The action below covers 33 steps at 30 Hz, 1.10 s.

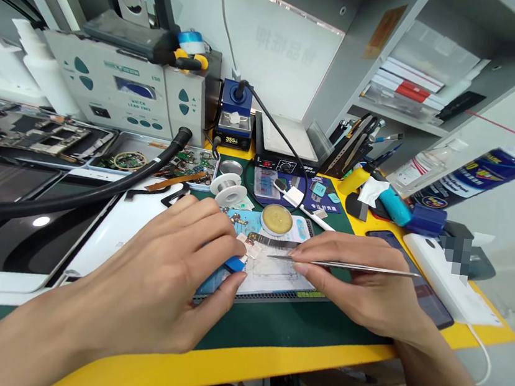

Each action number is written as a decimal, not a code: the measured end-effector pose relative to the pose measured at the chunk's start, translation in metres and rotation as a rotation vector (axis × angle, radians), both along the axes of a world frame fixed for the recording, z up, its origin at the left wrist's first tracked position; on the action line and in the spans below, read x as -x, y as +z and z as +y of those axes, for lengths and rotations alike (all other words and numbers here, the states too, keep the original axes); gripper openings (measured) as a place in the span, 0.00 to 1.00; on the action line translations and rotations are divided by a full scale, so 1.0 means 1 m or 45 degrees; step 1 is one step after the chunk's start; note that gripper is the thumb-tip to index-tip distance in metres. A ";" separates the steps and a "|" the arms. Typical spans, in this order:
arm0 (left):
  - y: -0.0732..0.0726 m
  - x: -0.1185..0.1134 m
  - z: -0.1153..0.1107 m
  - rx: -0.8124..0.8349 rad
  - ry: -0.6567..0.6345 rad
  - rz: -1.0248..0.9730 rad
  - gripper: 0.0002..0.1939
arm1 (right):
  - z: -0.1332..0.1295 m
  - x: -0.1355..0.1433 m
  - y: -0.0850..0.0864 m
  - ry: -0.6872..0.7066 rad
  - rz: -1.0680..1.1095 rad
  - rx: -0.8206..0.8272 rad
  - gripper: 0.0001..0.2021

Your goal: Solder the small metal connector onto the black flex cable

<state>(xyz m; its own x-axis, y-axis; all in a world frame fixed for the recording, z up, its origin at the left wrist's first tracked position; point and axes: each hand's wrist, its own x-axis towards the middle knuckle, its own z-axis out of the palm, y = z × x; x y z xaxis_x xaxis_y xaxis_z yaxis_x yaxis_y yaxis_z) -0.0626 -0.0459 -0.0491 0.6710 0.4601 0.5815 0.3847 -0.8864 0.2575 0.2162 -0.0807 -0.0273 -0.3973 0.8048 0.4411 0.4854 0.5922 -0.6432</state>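
My left hand [183, 259] is closed, thumb and forefinger pinching a small blue piece [234, 264] whose kind I cannot make out. Just past those fingertips lies a small part with copper-coloured pads [250, 248], over a white sheet with a faint drawing [271, 273]. Metal tweezers [352, 266] are gripped in my right hand [360, 277], their tips pointing left towards that part. A dark flat strip [274, 241] lies behind the tips. A round tin of yellowish paste [277, 219] stands beyond it, and a solder spool [228, 189] is behind my left hand.
A hot-air station [125, 86] stands back left, its black hose [147, 170] crossing phones and tablets [70, 226]. Behind the mat are a soldering station [231, 133] and a flat heating plate [287, 140]. A power strip [444, 278] and spray can [480, 173] stand right.
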 end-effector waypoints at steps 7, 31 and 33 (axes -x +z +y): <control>-0.002 0.000 0.001 -0.006 0.007 0.007 0.02 | 0.000 0.000 0.002 -0.005 -0.011 -0.003 0.08; -0.003 0.001 0.001 -0.023 0.002 0.007 0.02 | -0.001 -0.003 0.006 -0.016 -0.039 0.038 0.09; -0.003 0.001 0.001 -0.028 0.003 0.007 0.02 | 0.000 -0.003 0.005 -0.013 -0.039 0.032 0.09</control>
